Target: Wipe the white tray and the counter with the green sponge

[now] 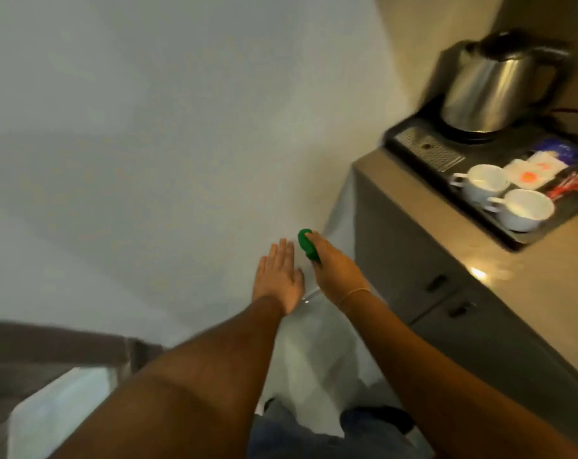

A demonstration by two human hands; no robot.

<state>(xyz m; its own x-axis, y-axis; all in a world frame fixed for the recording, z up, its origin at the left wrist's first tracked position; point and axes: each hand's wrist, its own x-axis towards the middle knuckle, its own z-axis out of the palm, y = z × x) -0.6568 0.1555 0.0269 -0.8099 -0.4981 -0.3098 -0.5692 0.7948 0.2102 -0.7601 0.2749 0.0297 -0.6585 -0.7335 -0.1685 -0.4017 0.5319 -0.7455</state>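
My right hand [335, 271] is closed around the green sponge [306, 243], which sticks out past my fingers, held in the air in front of a pale wall. My left hand [277, 276] is flat and spread just left of it, holding nothing. The beige counter [546, 279] runs along the right side, apart from both hands. No white tray shows; the only tray in view is a black one [410, 150] on the counter.
On the black tray stand a steel kettle [493, 87], two white cups [486, 182] [526, 208] and several sachets [532, 170]. Grey cabinet doors with dark handles [436, 283] sit under the counter. A dark surface [32, 352] lies at lower left.
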